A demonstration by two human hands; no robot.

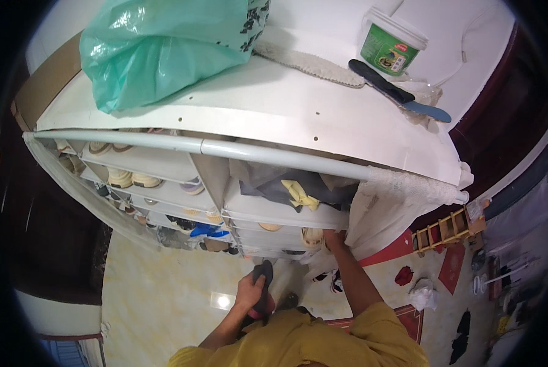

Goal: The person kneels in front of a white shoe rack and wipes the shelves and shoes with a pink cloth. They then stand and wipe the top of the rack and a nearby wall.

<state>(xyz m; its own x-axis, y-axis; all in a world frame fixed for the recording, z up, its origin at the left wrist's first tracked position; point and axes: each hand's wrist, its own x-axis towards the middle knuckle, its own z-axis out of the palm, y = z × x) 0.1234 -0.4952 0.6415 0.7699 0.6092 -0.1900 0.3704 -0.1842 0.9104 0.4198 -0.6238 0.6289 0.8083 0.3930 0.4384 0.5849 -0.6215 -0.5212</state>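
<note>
In front of my body, my left hand grips a dark shoe, its thumb across the top; some red shows at the lower end. My right hand reaches into the right side of a white shoe rack, below a shelf board. Its fingers are partly hidden by that board, beside a whitish shoe. On the shelf above lie dark grey sheets or bags with a yellow cloth or paper piece on them. A pale lace curtain hangs bunched at the right, close to my right forearm.
On the rack's white top rest a green plastic bag, a tub with a green label and insoles. A white rod crosses the rack front. Several shoes fill the left shelves. A bamboo rack stands at right.
</note>
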